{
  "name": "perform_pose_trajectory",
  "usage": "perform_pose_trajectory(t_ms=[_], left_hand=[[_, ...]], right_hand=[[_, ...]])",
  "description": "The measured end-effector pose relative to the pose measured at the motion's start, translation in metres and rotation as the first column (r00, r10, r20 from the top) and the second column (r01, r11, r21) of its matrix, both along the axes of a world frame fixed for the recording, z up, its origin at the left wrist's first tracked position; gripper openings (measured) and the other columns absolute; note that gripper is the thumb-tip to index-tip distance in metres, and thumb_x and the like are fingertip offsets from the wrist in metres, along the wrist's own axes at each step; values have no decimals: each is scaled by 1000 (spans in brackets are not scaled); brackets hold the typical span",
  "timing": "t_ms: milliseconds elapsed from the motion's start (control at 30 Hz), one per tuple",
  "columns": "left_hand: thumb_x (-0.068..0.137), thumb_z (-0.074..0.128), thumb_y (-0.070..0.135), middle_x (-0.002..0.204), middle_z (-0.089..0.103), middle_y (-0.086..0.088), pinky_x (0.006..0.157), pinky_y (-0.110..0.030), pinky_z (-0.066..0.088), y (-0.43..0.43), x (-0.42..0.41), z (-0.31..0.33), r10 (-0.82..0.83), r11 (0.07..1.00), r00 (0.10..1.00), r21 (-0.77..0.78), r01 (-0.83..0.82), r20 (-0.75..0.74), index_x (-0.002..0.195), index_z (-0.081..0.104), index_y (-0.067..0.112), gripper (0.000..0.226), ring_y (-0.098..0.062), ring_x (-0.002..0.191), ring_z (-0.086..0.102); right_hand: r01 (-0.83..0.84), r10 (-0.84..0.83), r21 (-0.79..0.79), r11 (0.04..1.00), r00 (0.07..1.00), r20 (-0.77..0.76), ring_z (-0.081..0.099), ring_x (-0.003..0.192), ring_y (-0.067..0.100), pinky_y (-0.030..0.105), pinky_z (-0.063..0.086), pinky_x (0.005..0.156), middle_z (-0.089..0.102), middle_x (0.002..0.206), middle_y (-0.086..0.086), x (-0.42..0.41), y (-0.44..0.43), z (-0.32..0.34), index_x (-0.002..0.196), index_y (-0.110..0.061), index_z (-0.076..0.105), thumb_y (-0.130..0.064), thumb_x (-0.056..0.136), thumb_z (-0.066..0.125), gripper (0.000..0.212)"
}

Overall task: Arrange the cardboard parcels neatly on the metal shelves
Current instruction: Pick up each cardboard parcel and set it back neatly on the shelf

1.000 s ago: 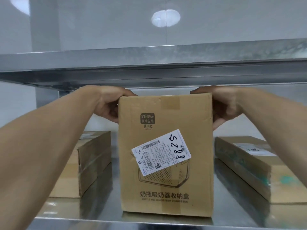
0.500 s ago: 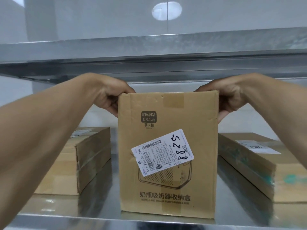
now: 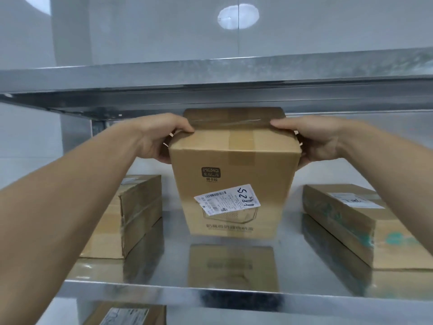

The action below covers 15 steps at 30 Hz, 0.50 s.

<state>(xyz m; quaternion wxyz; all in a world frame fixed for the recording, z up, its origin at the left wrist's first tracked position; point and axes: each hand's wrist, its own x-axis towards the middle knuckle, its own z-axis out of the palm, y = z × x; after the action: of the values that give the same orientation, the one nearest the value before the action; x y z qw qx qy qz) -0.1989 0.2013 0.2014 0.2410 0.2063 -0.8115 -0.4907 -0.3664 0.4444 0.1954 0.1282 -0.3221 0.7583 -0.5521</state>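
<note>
A tall cardboard parcel [image 3: 234, 184] with a white label marked 8825 stands in the middle of the metal shelf [image 3: 173, 289], set back from the front edge. My left hand [image 3: 161, 139] grips its upper left corner, thumb on the top flap. My right hand [image 3: 314, 139] grips the upper right corner the same way. The parcel's taped top face is visible, just under the shelf above [image 3: 210, 90].
A flat cardboard parcel [image 3: 131, 216] lies to the left on the same shelf. A long parcel with green print [image 3: 356, 221] lies to the right. Another labelled parcel [image 3: 126, 315] shows on the shelf below. A white wall stands behind.
The tall parcel has slid backward, deeper onto the shelf, with both hands still holding its top corners. My view has risen, so its top face now shows.
</note>
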Motion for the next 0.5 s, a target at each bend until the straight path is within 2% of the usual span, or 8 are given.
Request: perform_pose_trajectory(t_ms=[67,133,267,367,400,433,500], left_hand=[[97,55,27,90,54,-6,70,-36,51,1,1,-14,3,1000,999,29,-1,-48,90,55,18,11,-22,74,56],[94,54,32,85,54,-6,65,-33,48,1,2,-29,8,996,997,88,-2,-74,87,53,17,17,-23,69,55],[96,52,52,86,55,-10,69,-36,46,2,0,-65,40,970,986,242,0,-161,89,51,13,39,-28,74,56],[95,49,64,76,61,-9,71,-38,47,5,-3,-96,92,935,958,353,10,-270,77,56,12,55,-26,71,57],[96,47,66,82,66,-12,77,-40,50,6,-4,-106,99,919,951,393,25,-294,82,61,10,60,-28,77,62],[96,44,68,95,70,-16,86,-44,52,5,-6,-115,106,899,944,435,43,-312,96,65,6,66,-32,89,66],[95,44,70,118,68,-17,94,-47,53,3,-10,-131,141,855,927,515,63,-348,118,63,6,71,-33,104,66]], right_hand=[[7,-7,-74,997,1000,3,61,82,27,44,54,69,59,97,8,2,-1,-17,101,-19,64,-49,100,57,31],[-12,15,-137,990,1000,20,59,79,25,39,52,70,59,93,5,2,-5,-36,101,-22,63,-55,102,50,35],[31,-7,-296,955,997,83,57,85,22,37,49,67,56,103,1,-1,-12,-73,122,-25,49,-60,104,41,41],[77,-17,-415,907,989,145,55,87,15,34,48,67,55,106,-5,1,-18,-98,126,-29,45,-62,104,36,41],[90,-16,-451,888,986,166,56,92,14,37,51,73,56,108,-5,3,-20,-105,128,-30,45,-63,104,35,42],[101,-15,-475,874,983,180,58,99,15,42,53,82,57,112,-5,3,-22,-111,129,-30,44,-63,104,34,42],[124,-21,-504,855,979,204,58,105,17,45,53,88,59,119,0,3,-25,-122,129,-28,45,-64,104,31,46]])
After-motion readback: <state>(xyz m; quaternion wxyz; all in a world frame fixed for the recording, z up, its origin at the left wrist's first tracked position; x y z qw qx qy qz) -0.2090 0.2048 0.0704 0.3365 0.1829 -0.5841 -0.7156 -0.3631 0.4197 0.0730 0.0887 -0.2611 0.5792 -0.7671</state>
